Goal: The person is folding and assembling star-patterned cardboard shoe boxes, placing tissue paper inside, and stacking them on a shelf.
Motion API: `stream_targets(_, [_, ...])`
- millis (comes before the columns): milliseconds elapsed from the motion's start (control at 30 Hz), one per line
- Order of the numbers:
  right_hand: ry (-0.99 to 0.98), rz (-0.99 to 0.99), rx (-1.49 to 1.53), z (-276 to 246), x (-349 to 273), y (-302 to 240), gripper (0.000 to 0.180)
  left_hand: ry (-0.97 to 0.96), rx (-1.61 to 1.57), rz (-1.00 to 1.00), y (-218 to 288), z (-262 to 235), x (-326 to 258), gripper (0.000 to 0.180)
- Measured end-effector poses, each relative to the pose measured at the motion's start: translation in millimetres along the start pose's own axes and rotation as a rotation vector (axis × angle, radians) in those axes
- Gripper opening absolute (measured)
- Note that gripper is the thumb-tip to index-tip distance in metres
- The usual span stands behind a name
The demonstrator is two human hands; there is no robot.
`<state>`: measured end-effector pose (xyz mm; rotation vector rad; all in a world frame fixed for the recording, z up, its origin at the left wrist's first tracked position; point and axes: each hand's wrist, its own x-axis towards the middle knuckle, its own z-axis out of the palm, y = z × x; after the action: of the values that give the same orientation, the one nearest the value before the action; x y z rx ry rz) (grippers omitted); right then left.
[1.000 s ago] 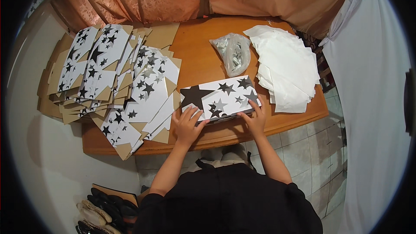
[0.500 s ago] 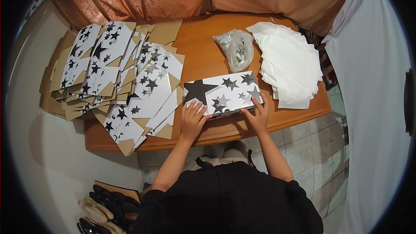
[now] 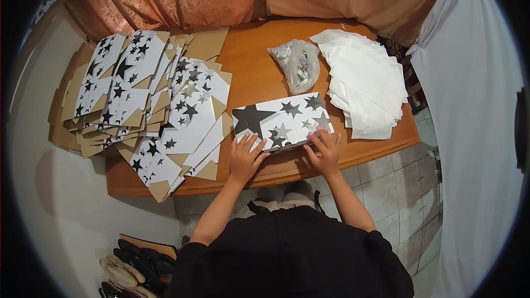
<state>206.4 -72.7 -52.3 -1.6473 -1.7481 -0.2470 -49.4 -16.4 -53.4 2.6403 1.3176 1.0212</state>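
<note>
A closed white cardboard box patterned with black and grey stars sits on the table near its front edge. My left hand lies at the box's near left corner, fingers spread, with fingertips touching the edge of its top. At the near right corner is my right hand, its fingers apart and resting on the lid's edge, thumb toward the front side. Neither hand wraps around the box. The box's inside and most of its front side are hidden.
Stacked flat star-patterned cardboard blanks cover the table's left side. Behind the box lies a clear plastic bag of small silvery pieces. White paper sheets are piled at the right. Shoes stand on the floor at lower left.
My right hand has shifted slightly down at the box's corner, and its fingers have spread. My left hand stays at the left corner. The whole view has shifted slightly.
</note>
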Motion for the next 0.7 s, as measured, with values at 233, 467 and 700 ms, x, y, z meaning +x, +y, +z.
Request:
stream_targets(233, [0.044, -0.057, 0.064, 18, -3, 2, 0.020, 0.008, 0.050, 0.033, 0, 6, -2, 0.037])
stream_targets(467, [-0.018, -0.093, 0.153, 4, 6, -18, 0.021, 0.046, 0.081, 0.055, -5, 8, -3, 0.037])
stream_targets(700, [0.007, -0.227, 0.114, 16, 8, -48, 0.020, 0.048, 0.076, 0.061, -4, 9, -4, 0.036])
